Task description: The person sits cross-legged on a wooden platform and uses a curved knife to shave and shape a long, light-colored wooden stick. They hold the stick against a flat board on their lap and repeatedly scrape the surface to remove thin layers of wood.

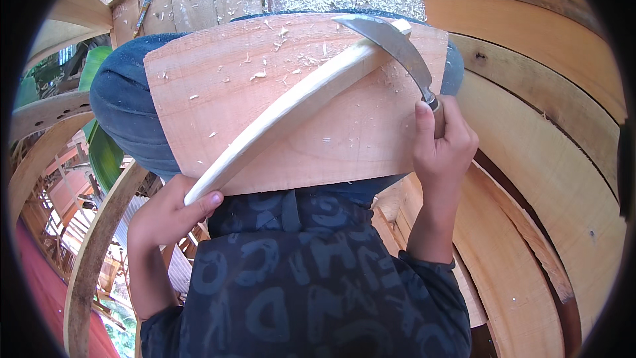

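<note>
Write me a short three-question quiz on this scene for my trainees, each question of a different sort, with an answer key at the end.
1. Multiple choice: as seen from above, the curved knife crosses the pale stick closest to which part?
a) the far end
b) the middle
c) the near end

2. True or false: wood shavings lie scattered on the broad board.

3. Short answer: what does each of the person's hands hold, and where?

Key
1: a.
2: True.
3: The left hand holds the pale stick at its near end; the right hand holds the curved knife by its handle.
</note>
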The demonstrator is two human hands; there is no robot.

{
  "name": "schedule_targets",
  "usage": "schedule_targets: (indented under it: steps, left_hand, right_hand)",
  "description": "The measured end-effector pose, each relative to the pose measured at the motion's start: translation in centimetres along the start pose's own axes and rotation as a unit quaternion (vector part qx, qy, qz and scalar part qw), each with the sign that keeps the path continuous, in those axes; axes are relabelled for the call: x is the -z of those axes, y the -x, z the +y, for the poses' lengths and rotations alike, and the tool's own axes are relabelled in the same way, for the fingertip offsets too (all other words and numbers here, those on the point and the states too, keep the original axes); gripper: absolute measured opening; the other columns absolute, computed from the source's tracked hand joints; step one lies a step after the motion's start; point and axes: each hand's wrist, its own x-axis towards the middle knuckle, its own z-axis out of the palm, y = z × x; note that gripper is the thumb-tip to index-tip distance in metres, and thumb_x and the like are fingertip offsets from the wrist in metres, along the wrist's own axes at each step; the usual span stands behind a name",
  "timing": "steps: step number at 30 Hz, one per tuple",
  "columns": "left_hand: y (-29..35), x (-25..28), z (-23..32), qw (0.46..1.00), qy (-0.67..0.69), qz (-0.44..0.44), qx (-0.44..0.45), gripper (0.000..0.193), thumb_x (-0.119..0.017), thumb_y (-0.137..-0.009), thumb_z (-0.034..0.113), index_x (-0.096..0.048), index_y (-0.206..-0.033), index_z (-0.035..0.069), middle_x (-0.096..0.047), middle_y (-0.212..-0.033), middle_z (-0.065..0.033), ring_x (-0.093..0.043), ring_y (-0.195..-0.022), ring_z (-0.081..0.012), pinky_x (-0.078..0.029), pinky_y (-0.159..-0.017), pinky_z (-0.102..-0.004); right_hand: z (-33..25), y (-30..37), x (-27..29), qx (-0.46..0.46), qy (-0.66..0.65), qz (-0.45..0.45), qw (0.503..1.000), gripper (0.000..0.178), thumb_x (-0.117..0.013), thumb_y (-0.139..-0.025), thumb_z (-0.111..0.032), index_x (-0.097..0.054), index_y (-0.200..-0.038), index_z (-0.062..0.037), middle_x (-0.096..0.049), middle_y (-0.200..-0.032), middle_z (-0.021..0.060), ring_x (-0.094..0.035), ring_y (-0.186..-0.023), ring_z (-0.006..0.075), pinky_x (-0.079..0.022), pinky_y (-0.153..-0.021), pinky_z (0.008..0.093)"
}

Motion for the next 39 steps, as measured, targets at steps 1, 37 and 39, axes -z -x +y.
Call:
schedule_targets:
  steps: [1, 37, 39]
  left_hand:
    - [-0.1, 0.0, -0.2, 1.0, 0.003, -0.001, -0.001, 0.05, -0.059, -0.096, 0.042, -0.06, -0.074, -0.003, -0.057, -0.063, -0.0066, -0.055, -0.06, -0.0141, -0.046, -0.057, -0.0316]
    - [0.4, -0.3, 0.1, 0.999, -0.036, 0.021, -0.014, 0.04, -0.06, -0.094, 0.037, -0.068, -0.082, -0.001, -0.062, -0.065, -0.011, -0.061, -0.062, -0.0211, -0.046, -0.061, -0.0344]
    - [0.5, -0.1, -0.1, 0.997, -0.062, 0.042, -0.032, 0.039, -0.06, -0.093, 0.035, -0.068, -0.083, -0.001, -0.061, -0.064, -0.0121, -0.06, -0.061, -0.0234, -0.046, -0.061, -0.0353]
  right_hand:
    - [0.2, -0.2, 0.1, -0.023, 0.001, 0.002, 1.0, 0.025, -0.07, -0.089, -0.027, -0.059, -0.085, -0.005, -0.051, -0.057, 0.011, -0.054, -0.048, 0.0293, -0.041, -0.047, 0.0352]
    - [3.4, 0.1, 1.6, -0.138, -0.081, 0.049, 0.986, 0.029, -0.06, -0.098, -0.025, -0.057, -0.083, -0.0008, -0.044, -0.059, 0.0027, -0.039, -0.055, 0.009, -0.036, -0.05, 0.028]
    - [3.1, 0.7, 1.5, -0.126, -0.118, 0.025, 0.985, 0.031, -0.063, -0.097, -0.029, -0.057, -0.082, -0.0013, -0.041, -0.058, 0.0001, -0.037, -0.057, 0.0064, -0.034, -0.05, 0.026]
